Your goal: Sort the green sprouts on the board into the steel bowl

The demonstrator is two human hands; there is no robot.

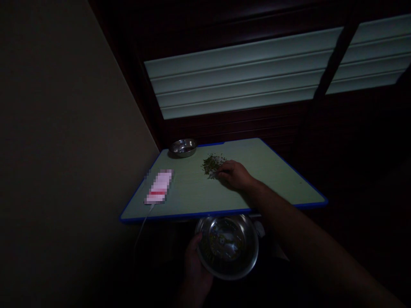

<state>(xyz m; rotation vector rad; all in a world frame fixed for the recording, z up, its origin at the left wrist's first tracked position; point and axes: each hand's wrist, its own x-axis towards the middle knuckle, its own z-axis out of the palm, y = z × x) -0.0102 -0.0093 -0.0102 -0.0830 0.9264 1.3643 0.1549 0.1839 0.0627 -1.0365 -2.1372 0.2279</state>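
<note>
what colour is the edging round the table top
Blue, bordering the pale green table; clearest along the near edge in the head view.

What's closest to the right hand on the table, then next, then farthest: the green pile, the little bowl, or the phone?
From the right hand:
1. Green pile, touching its fingertips, just left.
2. Little bowl, at the table's back left corner.
3. Phone, far left, near the wall.

Pale green rectangular counter [257, 162] with blue edge band, set in dark corner beside plain wall. On it, at far left corner: small shiny steel bowl [183, 147]. Near middle toward far side: loose pile of small dark green bits [212, 164], spread thin at edges. At left, near front edge: flat pink-white blurred rectangle [159, 186], thin white cable [144, 222] running from it over front edge. Right part of counter bare.
</note>
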